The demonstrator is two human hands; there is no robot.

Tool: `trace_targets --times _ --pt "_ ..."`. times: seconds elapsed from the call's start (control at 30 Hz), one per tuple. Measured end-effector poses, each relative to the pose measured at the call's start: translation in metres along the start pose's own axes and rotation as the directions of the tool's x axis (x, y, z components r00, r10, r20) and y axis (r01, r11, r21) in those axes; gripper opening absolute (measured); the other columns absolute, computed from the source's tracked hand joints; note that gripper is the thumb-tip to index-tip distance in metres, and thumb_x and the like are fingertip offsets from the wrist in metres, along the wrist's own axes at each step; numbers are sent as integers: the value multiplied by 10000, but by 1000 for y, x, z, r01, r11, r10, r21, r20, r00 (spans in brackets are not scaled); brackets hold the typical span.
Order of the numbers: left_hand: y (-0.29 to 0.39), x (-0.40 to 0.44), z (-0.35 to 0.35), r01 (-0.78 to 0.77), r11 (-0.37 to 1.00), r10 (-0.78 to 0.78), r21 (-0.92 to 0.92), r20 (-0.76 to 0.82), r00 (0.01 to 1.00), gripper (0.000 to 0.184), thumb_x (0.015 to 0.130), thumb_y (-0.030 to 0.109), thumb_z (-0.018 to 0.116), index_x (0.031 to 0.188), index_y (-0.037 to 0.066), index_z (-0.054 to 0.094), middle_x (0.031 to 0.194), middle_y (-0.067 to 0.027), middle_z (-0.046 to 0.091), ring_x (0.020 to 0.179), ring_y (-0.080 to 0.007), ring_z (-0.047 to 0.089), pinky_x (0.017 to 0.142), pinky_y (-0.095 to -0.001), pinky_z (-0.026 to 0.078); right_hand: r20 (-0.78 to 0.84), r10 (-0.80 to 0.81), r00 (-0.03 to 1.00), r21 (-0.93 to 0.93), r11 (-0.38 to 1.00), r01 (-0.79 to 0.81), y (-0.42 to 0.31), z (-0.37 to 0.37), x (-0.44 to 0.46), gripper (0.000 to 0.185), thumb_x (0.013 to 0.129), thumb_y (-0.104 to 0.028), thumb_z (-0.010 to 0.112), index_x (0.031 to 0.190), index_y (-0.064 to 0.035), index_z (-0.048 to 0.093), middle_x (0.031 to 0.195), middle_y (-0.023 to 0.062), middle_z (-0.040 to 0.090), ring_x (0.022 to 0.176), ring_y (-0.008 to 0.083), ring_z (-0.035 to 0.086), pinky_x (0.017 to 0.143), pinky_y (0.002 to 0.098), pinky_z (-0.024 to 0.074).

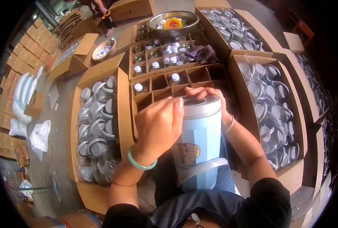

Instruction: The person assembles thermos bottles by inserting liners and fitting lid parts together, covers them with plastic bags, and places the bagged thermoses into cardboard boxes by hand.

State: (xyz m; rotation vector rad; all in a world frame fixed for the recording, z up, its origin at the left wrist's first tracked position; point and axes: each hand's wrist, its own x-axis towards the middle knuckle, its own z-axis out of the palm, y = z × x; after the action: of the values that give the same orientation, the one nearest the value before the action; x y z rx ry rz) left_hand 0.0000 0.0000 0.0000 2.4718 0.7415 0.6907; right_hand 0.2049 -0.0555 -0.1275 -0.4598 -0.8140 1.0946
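A light blue striped jug [200, 142] with a grey lid and a pale handle stands tilted between my thighs. A small cartoon picture marks its side. My left hand [157, 123], with a green bangle on the wrist, is closed at the left edge of the lid, its thumb upright on the rim. My right hand [214, 99] wraps round the lid's far right side, fingers curled over the rim. Just beyond the jug is a divided carton [159, 81] with a few white-capped glass bottles [175, 78] in its compartments.
Open boxes of wrapped grey lids stand at left [74, 125] and right [300, 133]. Dark gloves [204, 54] lie on the divided cartons, behind them a metal bowl [153, 26] with tape rolls. Another person's arm [100, 5] shows at the top left.
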Motion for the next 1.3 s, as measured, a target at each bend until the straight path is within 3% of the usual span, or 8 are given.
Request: trace_targets --times 0.17,0.3,0.53,0.67,0.77,0.97,1.1,1.3 --pt "-46 3 27 -63 706 68 -705 -21 997 585 1034 317 247 1049 -73 683 1152 -209 680 1140 -301 615 1006 -388 459 -218 105 970 -414 890 -189 -41 56 -13 548 1046 -363 397 952 69 721 916 184 727 883 257 699 867 339 532" --pt "-70 5 66 538 -222 103 -813 529 842 550 1049 370 269 1364 -24 487 1408 -176 517 1290 -287 509 1124 -398 386 233 -79 969 -972 5 235 -79 130 -14 402 1016 -326 503 1046 16 714 866 164 721 791 296 709 739 338 559" --pt "-95 18 42 406 -10 147 -914 400 905 826 1012 613 188 1497 -51 267 1530 -203 358 1410 -314 362 1188 -441 264 155 401 903 -839 535 -94 -92 69 7 629 1043 -479 322 1319 36 553 1213 211 649 1196 313 596 1066 417 407" --pt "-61 25 56 602 91 165 -794 608 777 761 1039 544 110 1500 -39 270 1511 -181 392 1431 -297 322 1190 -456 255 612 63 788 -785 171 596 -80 135 2 522 1013 -376 468 1338 28 529 1303 217 599 1229 340 569 1055 475 419" --pt "-141 28 57 582 -212 396 -785 476 785 830 1015 604 84 1490 -41 299 1518 -193 382 1416 -308 355 1187 -508 245 486 142 862 -872 15 490 -102 76 15 583 1011 -454 426 1327 24 529 1284 204 615 1263 329 554 1111 554 346" --pt "-56 31 27 164 605 369 -779 457 809 673 1044 524 278 1471 14 381 1489 -155 438 1352 -263 451 1151 -384 327 563 165 810 -826 78 558 -89 126 11 553 992 -420 493 1316 25 539 1009 201 674 933 334 676 855 476 521" --pt "-104 22 15 635 -176 254 -752 589 768 849 993 652 263 1435 -62 389 1458 -223 452 1346 -274 455 1153 -429 328 516 321 794 -857 207 472 -108 57 21 558 1020 -433 436 1291 35 574 1163 263 651 1172 373 612 1028 554 438" --pt "-87 39 48 440 414 52 -797 503 863 915 976 690 212 1412 -88 416 1419 -219 496 1332 -296 466 1139 -406 335 413 333 848 -910 178 373 -85 135 21 567 1025 -373 446 1390 60 460 1330 266 548 1233 352 562 1063 461 423"
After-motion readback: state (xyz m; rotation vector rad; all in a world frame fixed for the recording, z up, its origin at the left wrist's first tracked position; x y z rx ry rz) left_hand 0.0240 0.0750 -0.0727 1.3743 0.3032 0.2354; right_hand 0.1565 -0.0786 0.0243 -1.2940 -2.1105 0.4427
